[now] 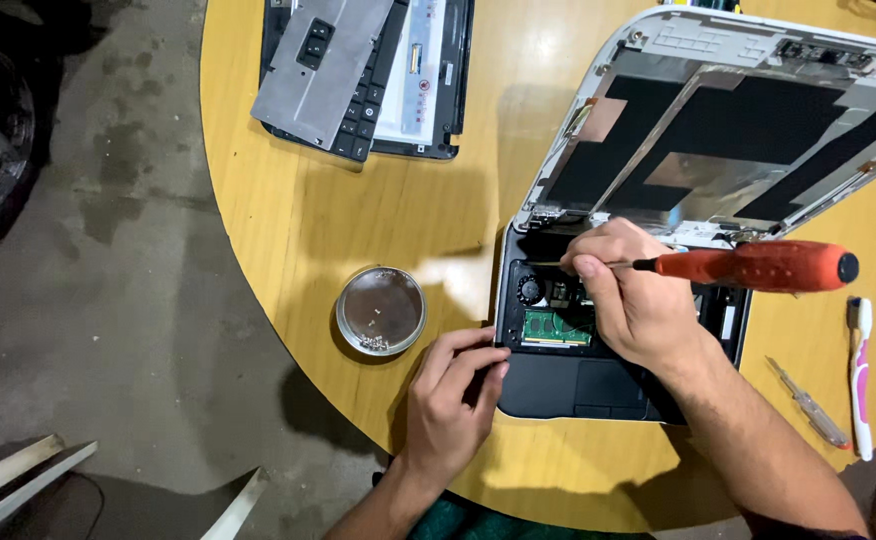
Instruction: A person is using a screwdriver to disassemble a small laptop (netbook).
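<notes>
The right hand (638,305) was clenched around the thin shaft of an orange-handled screwdriver (748,265), its handle pointing toward 3 o'clock and its tip reaching toward 9 o'clock over the open base of a small black laptop (558,385). The left hand (453,400) grasped nothing; its fingers were curled against the laptop's edge at 9 o'clock, bracing it on the round yellow tabletop (358,230).

Judging from this, the work would go best with the base held firm and the tip seated squarely before turning, since a green memory board (555,327) and a small fan (530,290) lay just beside it.

At 9 o'clock from the laptop sat a round metal tin (381,310) holding a few screws. The stripped lid (738,130) stood tilted at 12 o'clock. A second dismantled laptop (368,75) lay at 11 o'clock, cut off by the frame. At 3 o'clock lay a small tester screwdriver (808,405) and a toothbrush (860,375).

The right hand hid the screw and the tip's exact seat.
</notes>
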